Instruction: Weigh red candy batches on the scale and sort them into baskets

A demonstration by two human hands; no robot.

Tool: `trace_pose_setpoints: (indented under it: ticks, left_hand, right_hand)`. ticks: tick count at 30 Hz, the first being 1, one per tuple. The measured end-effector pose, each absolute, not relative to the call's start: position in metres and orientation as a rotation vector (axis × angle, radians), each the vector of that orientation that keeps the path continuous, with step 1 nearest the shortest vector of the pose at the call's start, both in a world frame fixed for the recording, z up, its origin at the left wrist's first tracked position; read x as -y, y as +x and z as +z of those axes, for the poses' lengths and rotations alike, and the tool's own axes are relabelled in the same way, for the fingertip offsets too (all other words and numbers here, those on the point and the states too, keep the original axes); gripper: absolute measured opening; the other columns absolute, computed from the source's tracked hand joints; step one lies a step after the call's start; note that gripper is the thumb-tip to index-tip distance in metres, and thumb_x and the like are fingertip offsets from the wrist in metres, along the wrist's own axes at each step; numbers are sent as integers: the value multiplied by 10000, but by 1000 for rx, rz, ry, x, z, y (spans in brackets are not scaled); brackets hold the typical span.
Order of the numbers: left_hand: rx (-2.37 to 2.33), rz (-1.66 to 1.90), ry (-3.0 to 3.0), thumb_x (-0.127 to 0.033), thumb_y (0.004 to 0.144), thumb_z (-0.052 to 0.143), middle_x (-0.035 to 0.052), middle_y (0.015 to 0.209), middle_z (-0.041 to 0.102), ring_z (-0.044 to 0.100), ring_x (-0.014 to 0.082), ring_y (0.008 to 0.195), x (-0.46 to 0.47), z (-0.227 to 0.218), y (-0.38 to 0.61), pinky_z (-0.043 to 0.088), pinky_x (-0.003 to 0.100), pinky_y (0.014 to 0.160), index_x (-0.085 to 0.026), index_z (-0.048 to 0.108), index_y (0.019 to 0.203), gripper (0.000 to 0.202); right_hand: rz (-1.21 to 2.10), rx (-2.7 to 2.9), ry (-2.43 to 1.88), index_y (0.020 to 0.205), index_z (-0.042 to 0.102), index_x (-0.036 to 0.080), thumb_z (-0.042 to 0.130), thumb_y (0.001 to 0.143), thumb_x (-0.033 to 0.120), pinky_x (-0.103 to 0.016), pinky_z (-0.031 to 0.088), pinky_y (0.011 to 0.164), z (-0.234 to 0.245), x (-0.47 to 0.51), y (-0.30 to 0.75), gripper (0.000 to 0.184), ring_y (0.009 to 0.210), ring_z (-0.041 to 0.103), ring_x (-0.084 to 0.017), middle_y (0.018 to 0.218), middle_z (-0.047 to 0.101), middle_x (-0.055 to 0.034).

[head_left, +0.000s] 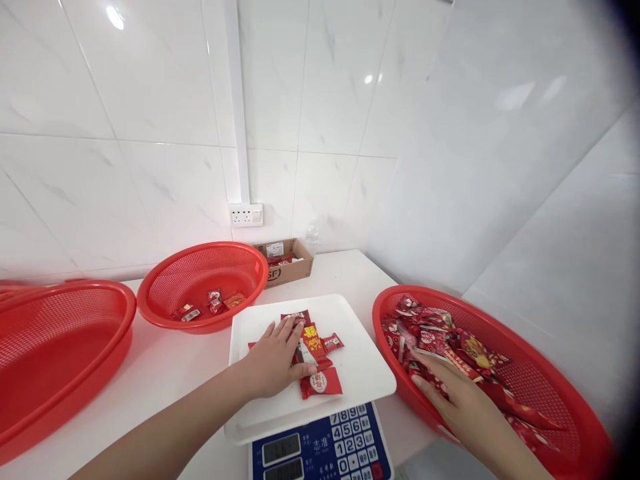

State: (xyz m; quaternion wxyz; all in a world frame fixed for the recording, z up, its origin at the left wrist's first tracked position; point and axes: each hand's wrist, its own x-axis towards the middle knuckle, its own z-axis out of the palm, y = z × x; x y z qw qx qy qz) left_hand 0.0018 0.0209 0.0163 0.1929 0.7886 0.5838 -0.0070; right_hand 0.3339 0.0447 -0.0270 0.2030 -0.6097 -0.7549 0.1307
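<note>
My left hand [276, 357] lies palm down, fingers stretched out, on several red snack packets [320, 383] on a white tray [360, 337]. The tray rests on a digital scale [320, 443] with a blue keypad. One packet under my hand has yellow lettering, and a smaller red packet [333, 343] lies to its right. On the right, my right hand [447, 387] reaches into a red plastic basket [555, 347] filled with red packets [433, 340]. Its thumb and fingers are apart at the near side of the pile, with fingertips touching packets.
Behind the tray's left side stands a round red basket [200, 267] with a few packets in it. Another red basket [65, 307] is at the far left. A cardboard box [290, 272] sits at the back near the tiled wall, below a power socket [246, 215].
</note>
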Motion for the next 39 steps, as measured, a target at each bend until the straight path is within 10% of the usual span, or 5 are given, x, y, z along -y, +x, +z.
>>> trace_pose_setpoints:
  ticks: [29,39]
  left_hand:
    - [-1746,115,2347,-627,879,235,112,1441,382,329,276,1320,-37,17,23,256,437,1076,-169,402,1367,690]
    - [-1567,31,2346,-711,806,301,128,1535,53,-54,314,1390,-42,14,34,54,539,1099,-230,184,1456,817]
  right_hand:
    - [618,1945,-1822,1230,551,160,358,823,541,-425,352,1052,-28,-32,331,589,1244,457,-250,1322,532,-93]
    - [596,1930,-1820,1217,566,188,386,828,525,-427,389,1024,-29,-29,334,545,1225,479,-257,1300,554,-81]
